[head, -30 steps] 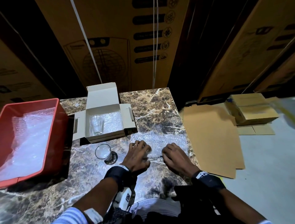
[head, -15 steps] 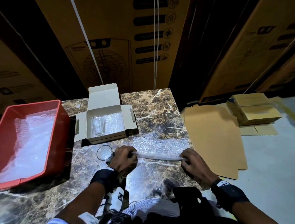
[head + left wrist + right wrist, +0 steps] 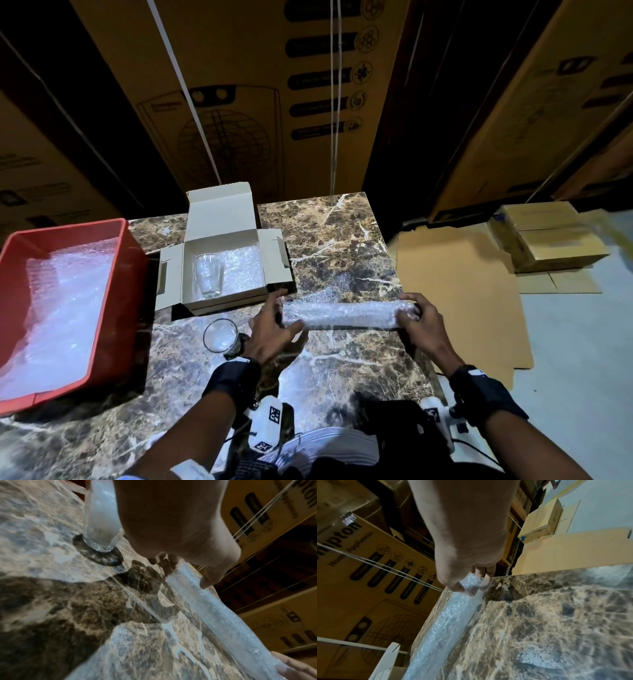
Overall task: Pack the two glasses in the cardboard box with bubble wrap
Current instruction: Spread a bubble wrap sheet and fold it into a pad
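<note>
A folded strip of bubble wrap [image 3: 342,313] is stretched level above the marble table [image 3: 335,240]. My left hand [image 3: 274,322] pinches its left end, thumb under, fingers over. At the other end my right hand [image 3: 416,317] grips the strip [image 3: 447,622]. The small cardboard box [image 3: 274,263] stands open behind, lined with bubble wrap, and one clear glass [image 3: 209,279] stands in its left half. A second glass [image 3: 220,335] stands on the table just left of my left hand; the left wrist view shows that glass [image 3: 101,524] close by the wrist.
A red crate [image 3: 133,260] holding bubble wrap sheets sits on the table's left side. Tall cartons stand behind the table. On the floor to the right lie flat cardboard [image 3: 459,291] and a closed carton [image 3: 548,236]. The table's right edge is under my right hand.
Both hands moved apart from the middle, drawing the bubble wrap out into a long strip. They have lifted it off the table and carried it a little toward the box.
</note>
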